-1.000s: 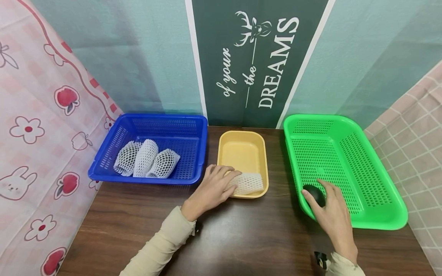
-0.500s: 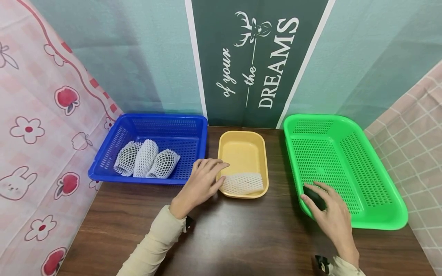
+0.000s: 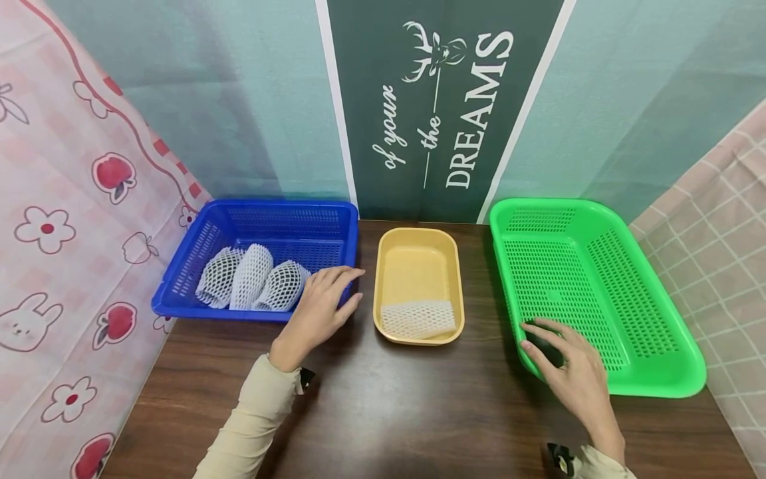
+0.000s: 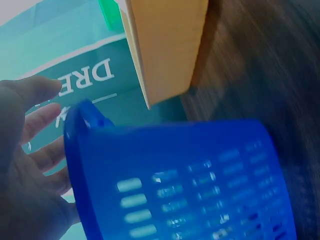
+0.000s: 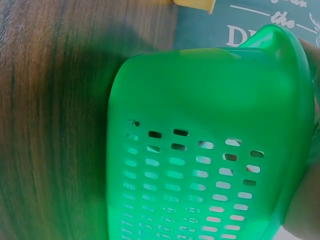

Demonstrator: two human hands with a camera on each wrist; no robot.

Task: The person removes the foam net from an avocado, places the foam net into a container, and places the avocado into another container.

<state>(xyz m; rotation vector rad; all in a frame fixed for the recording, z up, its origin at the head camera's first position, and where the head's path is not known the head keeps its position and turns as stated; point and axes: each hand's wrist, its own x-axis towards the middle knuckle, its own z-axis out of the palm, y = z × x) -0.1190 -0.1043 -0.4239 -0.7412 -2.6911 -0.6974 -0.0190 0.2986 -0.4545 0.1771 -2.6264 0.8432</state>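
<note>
My left hand [image 3: 314, 309] is over the front right corner of the blue basket [image 3: 281, 206], its fingers loosely bent and holding nothing. In the left wrist view, that hand [image 4: 30, 165] is beside the basket's rim. Three white foam net sleeves [image 3: 250, 278] lie in the basket. My right hand [image 3: 574, 372] has its thumb and fingers curved round a smooth dark oval object [image 3: 549, 351] in the front left corner of the green basket [image 3: 664, 299]. The hand covers much of that object, so its kind is unclear. The green wall hides it in the right wrist view.
Between the two baskets stands a yellow tray [image 3: 415, 273] with a flattened white foam net [image 3: 419, 319] at its near end. All three containers rest on a dark wooden table [image 3: 413, 412]. Printed cloths hang at the back and both sides.
My left hand has let go of the foam net in the yellow tray and moved left to the blue basket. My right hand stays at the dark object, its fingers now covering more of it.
</note>
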